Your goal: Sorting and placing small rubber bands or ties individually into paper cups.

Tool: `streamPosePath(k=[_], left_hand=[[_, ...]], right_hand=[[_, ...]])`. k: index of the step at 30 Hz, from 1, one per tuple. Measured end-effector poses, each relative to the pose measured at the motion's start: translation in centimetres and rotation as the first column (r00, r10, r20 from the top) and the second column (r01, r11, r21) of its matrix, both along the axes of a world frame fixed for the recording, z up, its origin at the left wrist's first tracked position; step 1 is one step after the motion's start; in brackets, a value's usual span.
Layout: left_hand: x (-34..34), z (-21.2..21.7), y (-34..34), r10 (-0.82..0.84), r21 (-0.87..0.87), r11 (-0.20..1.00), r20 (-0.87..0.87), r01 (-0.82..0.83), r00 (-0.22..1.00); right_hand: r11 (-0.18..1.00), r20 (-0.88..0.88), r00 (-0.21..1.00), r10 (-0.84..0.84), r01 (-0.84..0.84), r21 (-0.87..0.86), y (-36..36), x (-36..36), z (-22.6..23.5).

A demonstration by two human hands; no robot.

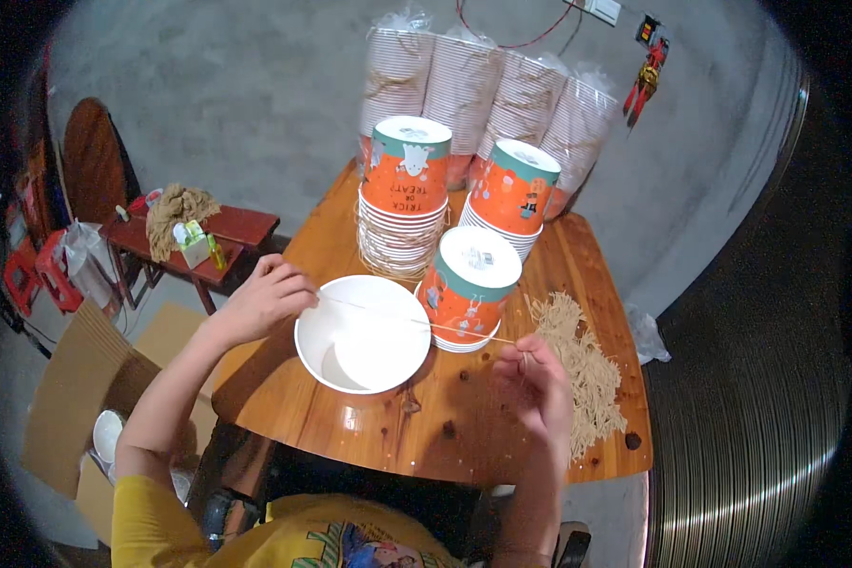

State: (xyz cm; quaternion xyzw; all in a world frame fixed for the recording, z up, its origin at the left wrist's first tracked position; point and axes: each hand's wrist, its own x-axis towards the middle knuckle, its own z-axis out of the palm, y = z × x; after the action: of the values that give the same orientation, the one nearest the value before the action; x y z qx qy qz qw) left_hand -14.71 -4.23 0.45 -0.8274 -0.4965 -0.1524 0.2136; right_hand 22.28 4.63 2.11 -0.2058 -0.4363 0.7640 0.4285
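Observation:
A thin tan string [454, 330] is stretched between my two hands, across the top of an open white paper bucket [362, 336]. My left hand [267, 301] pinches one end at the bucket's left rim; whether it also touches the rim, I cannot tell. To the right, my right hand [537, 379] pinches the other end above the tabletop. Just beside the open bucket stands a short upside-down stack of orange and green printed paper buckets [469, 289]. A pile of loose tan strings [582, 379] lies right of my right hand.
Behind are two more upside-down orange stacks, the left one [405, 180] with strings hanging round it, the other [509, 194] beside it. Tall bagged bucket stacks [459, 90] line the back of the wooden table [350, 435]. Left are a red bench [241, 225] and an open cardboard box [71, 398].

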Motion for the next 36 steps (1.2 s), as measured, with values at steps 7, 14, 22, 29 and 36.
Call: streamPosePath(k=[7, 14, 22, 29, 36], left_hand=[[8.4, 1.5, -1.6, 0.090, -0.224, 0.973, 0.570, 0.049, 0.817], [13.2, 1.6, -0.9, 0.377, -0.607, 0.784, 0.635, 0.133, 0.674], [9.0, 4.4, -1.5, 0.510, -0.680, 0.693, 0.697, 0.239, 0.503], [7.4, 4.4, -1.6, 0.531, -0.636, 0.638, 0.771, 0.433, 0.350], [6.4, 3.6, -0.8, 0.609, -0.628, 0.533, 0.750, 0.567, 0.258]], right_hand=[[0.939, 0.456, 0.846, -0.275, 0.135, 0.317, -1.7, 0.8, -0.1], [0.743, -0.017, 0.963, -0.269, 0.218, 0.633, -0.8, -1.4, -2.0], [0.970, -0.381, 0.925, 0.009, 0.084, 0.227, -1.1, -4.4, -0.5], [0.942, -0.273, 0.953, -0.129, 0.204, 0.267, -1.2, -4.7, -2.4], [0.732, 0.218, 0.966, -0.138, -0.049, 0.680, -1.5, -6.6, -4.8]])
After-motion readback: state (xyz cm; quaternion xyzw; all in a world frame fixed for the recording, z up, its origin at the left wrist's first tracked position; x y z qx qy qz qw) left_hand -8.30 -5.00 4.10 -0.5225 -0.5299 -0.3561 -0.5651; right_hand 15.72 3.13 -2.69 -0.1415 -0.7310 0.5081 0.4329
